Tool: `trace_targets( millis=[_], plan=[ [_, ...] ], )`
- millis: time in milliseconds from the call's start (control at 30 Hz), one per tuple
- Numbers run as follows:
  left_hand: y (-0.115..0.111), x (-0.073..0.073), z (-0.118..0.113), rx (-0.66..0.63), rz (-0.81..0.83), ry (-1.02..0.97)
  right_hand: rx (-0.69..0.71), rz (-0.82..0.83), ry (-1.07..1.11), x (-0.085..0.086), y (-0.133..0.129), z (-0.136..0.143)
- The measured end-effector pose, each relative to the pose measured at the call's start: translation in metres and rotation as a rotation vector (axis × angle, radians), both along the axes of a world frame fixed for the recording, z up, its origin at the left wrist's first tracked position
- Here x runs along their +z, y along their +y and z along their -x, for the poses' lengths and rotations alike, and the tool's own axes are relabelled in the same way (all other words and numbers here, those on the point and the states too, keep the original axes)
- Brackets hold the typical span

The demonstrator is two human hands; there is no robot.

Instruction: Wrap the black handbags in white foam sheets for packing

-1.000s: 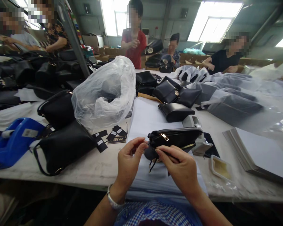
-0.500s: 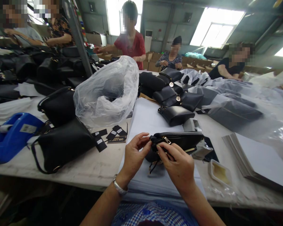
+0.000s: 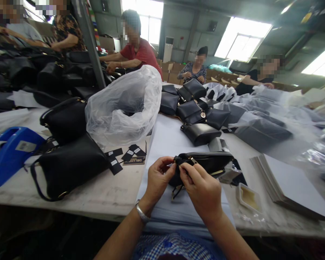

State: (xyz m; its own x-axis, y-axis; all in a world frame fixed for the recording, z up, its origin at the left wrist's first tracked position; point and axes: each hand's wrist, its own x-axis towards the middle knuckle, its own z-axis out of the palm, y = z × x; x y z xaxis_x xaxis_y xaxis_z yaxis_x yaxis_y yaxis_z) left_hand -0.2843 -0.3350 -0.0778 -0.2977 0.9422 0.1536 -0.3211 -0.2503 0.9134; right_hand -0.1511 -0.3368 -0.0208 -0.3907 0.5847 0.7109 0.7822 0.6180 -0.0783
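A small black handbag (image 3: 208,160) with a gold zipper pull (image 3: 192,160) lies in front of me on a stack of white paper (image 3: 165,135). At the bag's left end my left hand (image 3: 159,177) pinches a black strap end (image 3: 176,159) between thumb and fingers. My right hand (image 3: 202,184) is closed close beside it, fingertips pressed on the same end of the bag; its fingers partly hide what they grip. Dark cords (image 3: 176,193) dangle below the hands.
Left are black handbags (image 3: 73,166), black tags (image 3: 115,164), a blue tape dispenser (image 3: 18,151) and a clear plastic bag (image 3: 119,108). More handbags (image 3: 200,133) lie ahead. Right are a small plastic tub (image 3: 249,198) and stacked boards (image 3: 292,184). Co-workers (image 3: 143,54) stand beyond.
Both hands stay at the bag's left end, with my left fingers drawn in closer. The co-worker in red has leaned left, both arms reaching to the table. The view has shifted slightly.
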Motion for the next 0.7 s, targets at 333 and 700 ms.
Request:
trace_targets(
  millis=[333,700],
  plan=[
    [-0.002,-0.004,-0.002,-0.003,-0.011,-0.017,-0.145,0.073,-0.102,0.016,-0.009,0.019],
    [-0.001,-0.002,0.003,-0.108,-0.054,-0.023,-0.132,-0.012,-0.088,0.002,-0.008,0.015]
  ],
)
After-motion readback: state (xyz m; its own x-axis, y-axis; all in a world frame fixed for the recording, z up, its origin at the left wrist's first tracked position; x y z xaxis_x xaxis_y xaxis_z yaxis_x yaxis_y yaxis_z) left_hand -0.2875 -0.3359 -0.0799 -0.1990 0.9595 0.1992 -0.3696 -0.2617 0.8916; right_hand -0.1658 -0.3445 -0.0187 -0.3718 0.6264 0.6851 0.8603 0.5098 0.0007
